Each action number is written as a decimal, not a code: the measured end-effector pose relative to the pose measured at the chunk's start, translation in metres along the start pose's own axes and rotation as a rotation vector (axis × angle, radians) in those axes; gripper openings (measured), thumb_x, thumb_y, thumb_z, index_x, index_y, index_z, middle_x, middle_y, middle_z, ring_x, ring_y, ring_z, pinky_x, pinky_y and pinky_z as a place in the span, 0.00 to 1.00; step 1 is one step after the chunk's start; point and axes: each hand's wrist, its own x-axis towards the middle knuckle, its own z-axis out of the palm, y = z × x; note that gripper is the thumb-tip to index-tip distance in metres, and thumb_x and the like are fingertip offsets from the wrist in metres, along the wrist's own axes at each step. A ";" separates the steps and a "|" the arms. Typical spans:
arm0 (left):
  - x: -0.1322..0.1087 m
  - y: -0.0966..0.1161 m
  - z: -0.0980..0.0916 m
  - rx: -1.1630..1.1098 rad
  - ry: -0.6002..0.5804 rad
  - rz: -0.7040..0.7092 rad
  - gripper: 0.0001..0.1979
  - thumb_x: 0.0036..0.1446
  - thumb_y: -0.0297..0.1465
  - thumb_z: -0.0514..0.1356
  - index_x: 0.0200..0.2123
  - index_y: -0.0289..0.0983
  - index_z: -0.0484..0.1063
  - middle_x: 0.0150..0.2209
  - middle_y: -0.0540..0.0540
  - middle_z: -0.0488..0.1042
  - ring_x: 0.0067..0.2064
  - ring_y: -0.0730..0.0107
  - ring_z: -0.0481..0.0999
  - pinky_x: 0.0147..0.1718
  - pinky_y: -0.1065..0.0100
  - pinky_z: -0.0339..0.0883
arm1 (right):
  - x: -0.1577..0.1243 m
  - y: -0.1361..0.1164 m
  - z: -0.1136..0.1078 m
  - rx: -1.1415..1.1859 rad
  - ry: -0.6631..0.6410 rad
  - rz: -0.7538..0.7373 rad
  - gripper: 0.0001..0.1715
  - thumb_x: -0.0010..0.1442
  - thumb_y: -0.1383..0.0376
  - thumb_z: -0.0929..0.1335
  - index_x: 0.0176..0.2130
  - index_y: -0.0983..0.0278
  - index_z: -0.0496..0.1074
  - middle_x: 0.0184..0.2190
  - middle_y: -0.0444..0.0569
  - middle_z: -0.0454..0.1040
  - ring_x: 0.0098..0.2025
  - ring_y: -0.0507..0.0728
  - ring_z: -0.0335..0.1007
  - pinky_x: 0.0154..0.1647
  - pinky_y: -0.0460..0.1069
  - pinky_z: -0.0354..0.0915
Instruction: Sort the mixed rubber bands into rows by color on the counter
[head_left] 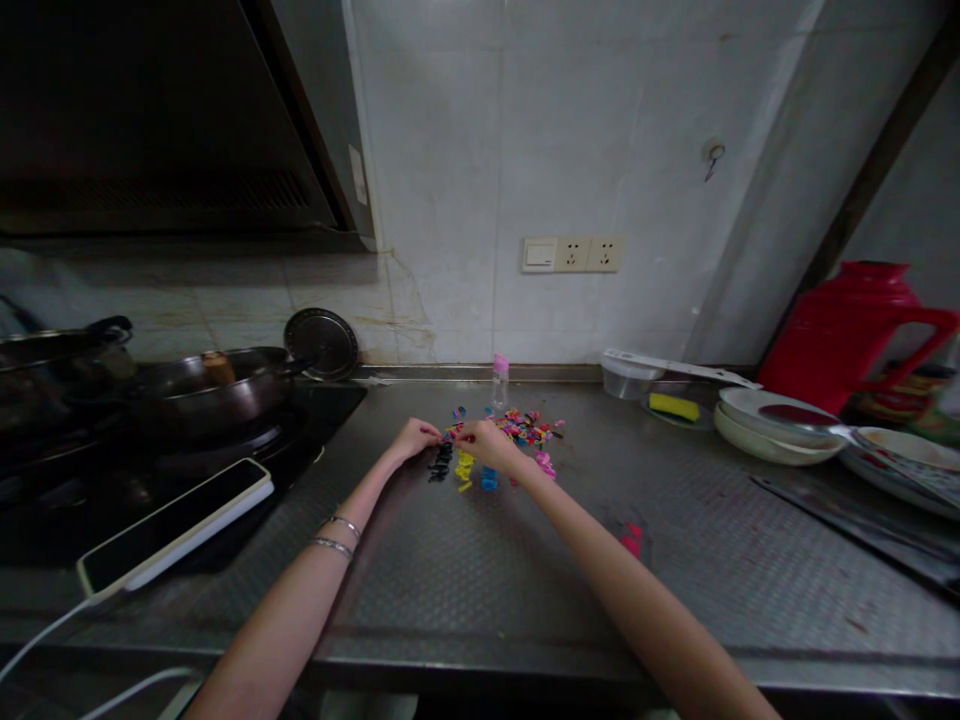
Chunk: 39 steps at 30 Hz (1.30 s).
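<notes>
Both my hands meet over a scatter of small coloured pieces on the steel counter. My left hand is closed in a pinch at the pile's left edge, with two bracelets on its wrist. My right hand is also pinched shut, fingertips almost touching the left's. They seem to hold one tiny coloured piece between them; it is too small to name. Below the hands lie small groups: black pieces, yellow pieces and blue pieces. Pink pieces lie to the right.
A small bottle with a pink cap stands behind the pile. A phone on a cable lies on the stove at left, beside a wok. Bowls and plates, a yellow sponge and a red jug crowd the right. A pink scrap lies nearer.
</notes>
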 end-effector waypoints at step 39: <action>-0.033 0.080 0.069 0.148 0.033 0.389 0.10 0.46 0.32 0.57 0.28 0.32 0.76 0.26 0.45 0.74 0.28 0.71 0.70 0.28 0.72 0.60 | -0.068 0.110 -0.047 -0.039 0.210 0.293 0.13 0.50 0.66 0.63 0.32 0.62 0.76 0.31 0.47 0.77 0.31 0.54 0.70 0.35 0.45 0.62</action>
